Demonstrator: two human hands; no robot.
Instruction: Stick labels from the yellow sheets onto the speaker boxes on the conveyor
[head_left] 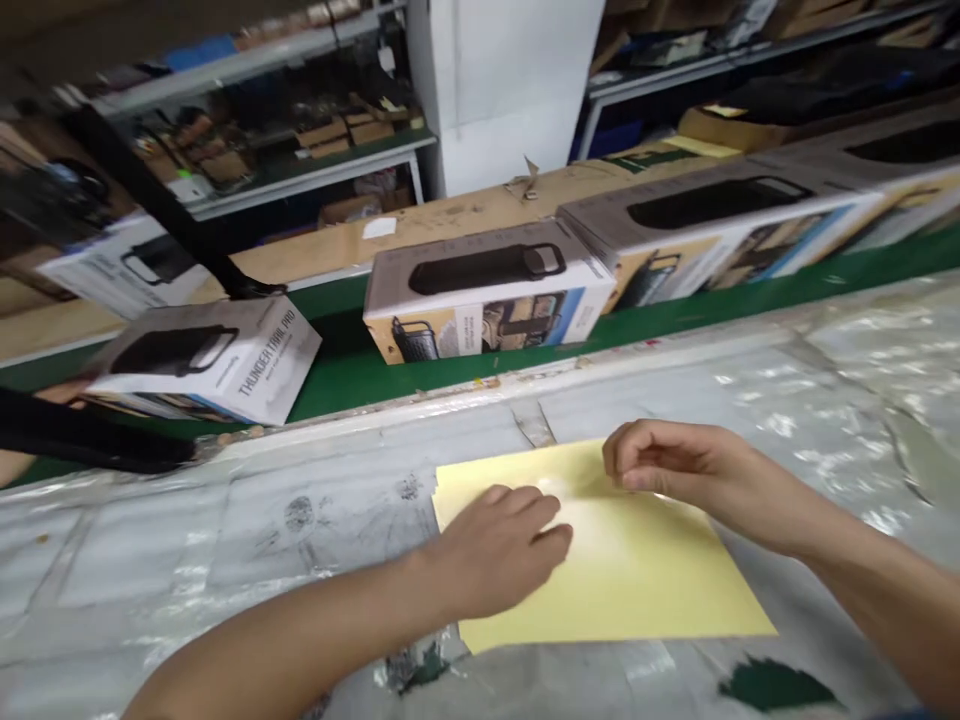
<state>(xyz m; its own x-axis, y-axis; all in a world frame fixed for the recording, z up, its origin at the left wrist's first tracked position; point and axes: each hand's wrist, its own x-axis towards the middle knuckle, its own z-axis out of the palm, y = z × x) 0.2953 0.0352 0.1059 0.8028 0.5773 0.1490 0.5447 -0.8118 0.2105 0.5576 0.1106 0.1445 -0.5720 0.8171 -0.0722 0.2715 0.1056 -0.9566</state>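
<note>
A stack of yellow paper sheets (622,590) lies on the worktable in front of me, its left edge slightly uneven. My left hand (502,550) rests palm down on the left part of the top sheet, fingers a little bent and apart. Over the far right edge of the paper, my right hand (667,465) has its fingers curled in and thumb pressed against them. Whatever may be between those fingertips is too small or hidden to make out.
Beyond the plastic-covered table (247,540) runs a green conveyor belt (341,370) with several printed cartons, including a bottle box (487,290). At the left, another person's hand (64,392) touches a carton (210,360) near black posts (150,190). Cluttered shelves stand behind.
</note>
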